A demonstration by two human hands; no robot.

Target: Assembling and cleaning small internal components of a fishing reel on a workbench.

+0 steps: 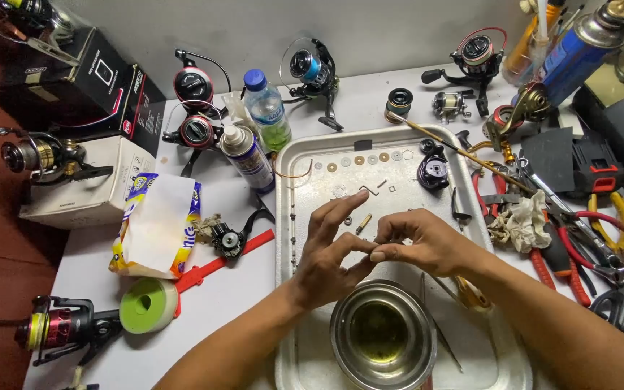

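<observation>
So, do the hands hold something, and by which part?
The left hand and right hand meet fingertip to fingertip above the metal tray; whatever they pinch is too small to tell.

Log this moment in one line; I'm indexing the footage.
left hand: pinching tiny part | right hand: pinching same part | over metal tray | steel bowl below hands

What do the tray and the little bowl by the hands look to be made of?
Tray: probably aluminium, matt, dull grey, scuffed and stained. Bowl: likely stainless steel, with a bright, mirror-like rim and yellowish liquid inside. Both hands, left hand and right hand, meet just above it.
</observation>
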